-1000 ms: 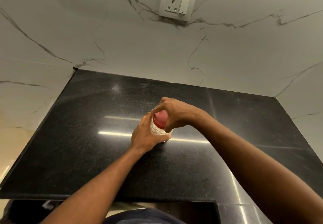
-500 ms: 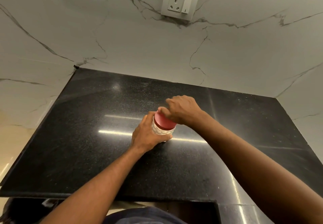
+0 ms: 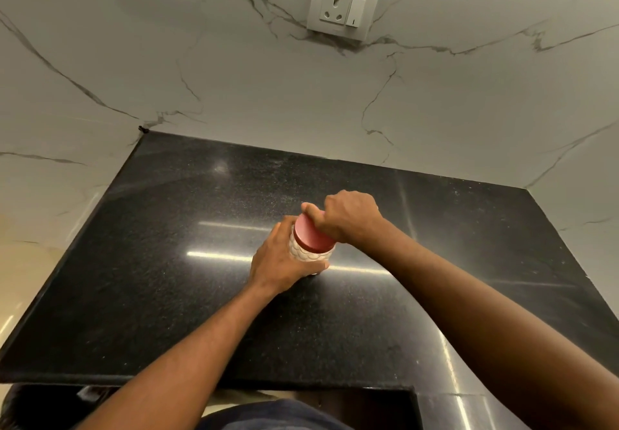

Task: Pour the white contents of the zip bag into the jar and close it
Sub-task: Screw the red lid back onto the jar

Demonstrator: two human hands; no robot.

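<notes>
The left hand (image 3: pixel 281 262) wraps the ribbed white jar (image 3: pixel 310 255) standing mid-surface (image 3: pixel 150 262), while the right hand (image 3: pixel 348 218) curls over its red lid (image 3: pixel 310 237). The jar looks light, rigid and slightly slippery, so gripping body and lid rim seems best.

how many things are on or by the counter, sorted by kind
jar: 1
red lid: 1
hands: 2, left hand and right hand
wall socket: 1
black counter: 1
total: 6
No zip bag is in view.
</notes>
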